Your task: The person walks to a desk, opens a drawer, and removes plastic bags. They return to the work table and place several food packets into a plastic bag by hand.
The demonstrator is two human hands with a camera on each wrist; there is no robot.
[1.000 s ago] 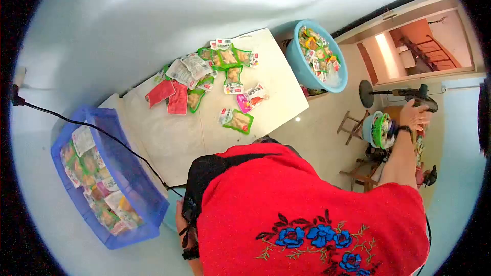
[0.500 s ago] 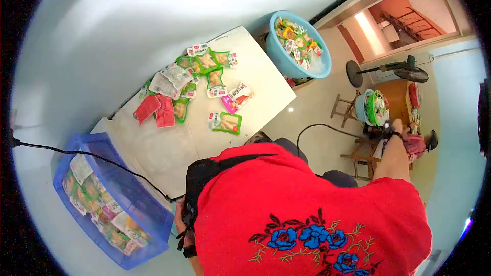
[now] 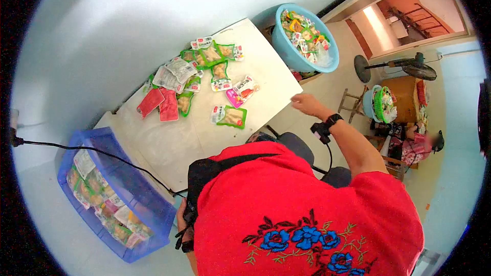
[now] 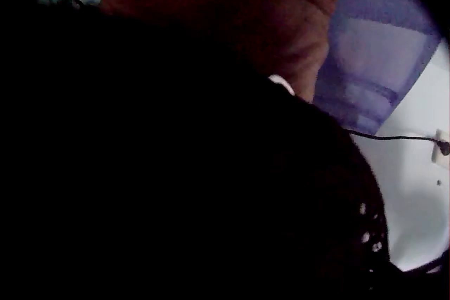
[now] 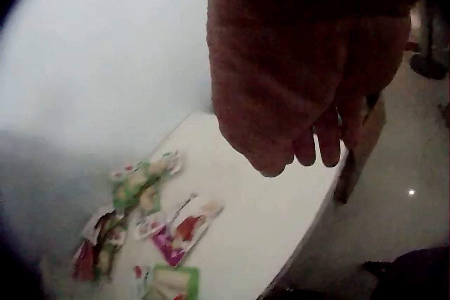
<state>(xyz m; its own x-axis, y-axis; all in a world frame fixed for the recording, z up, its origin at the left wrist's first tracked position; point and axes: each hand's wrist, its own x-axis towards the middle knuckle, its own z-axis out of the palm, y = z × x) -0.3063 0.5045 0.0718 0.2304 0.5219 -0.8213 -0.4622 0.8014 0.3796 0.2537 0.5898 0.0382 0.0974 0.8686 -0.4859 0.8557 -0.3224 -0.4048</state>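
My right hand (image 3: pixel 311 106) is held near the right corner of the white table (image 3: pixel 266 66), its fingers loosely bent with nothing in them. In the right wrist view, the palm of the hand (image 5: pixel 288 82) hangs over the tabletop. Nearest to it lie a pink and white snack packet (image 3: pixel 243 92) and a green-edged packet (image 3: pixel 230 116). More green-edged packets (image 3: pixel 208 53), silvery pouches (image 3: pixel 175 74) and red pouches (image 3: pixel 169 105) lie in a heap farther left. My left hand (image 3: pixel 182 220) is low by my side, its fingers hidden behind black cloth.
A purple crate (image 3: pixel 166 225) with packets stands at the left, a black cable (image 3: pixel 112 155) crossing it. Beyond the table's far end is a blue tub (image 3: pixel 335 66) full of packets. At the right are a fan (image 3: pixel 419 69), stools, a green basket (image 3: pixel 378 105) and a seated person (image 3: pixel 409 148).
My right arm has swung from far out at the right back to the table's corner. The left hand and the packets on the table have stayed where they were.
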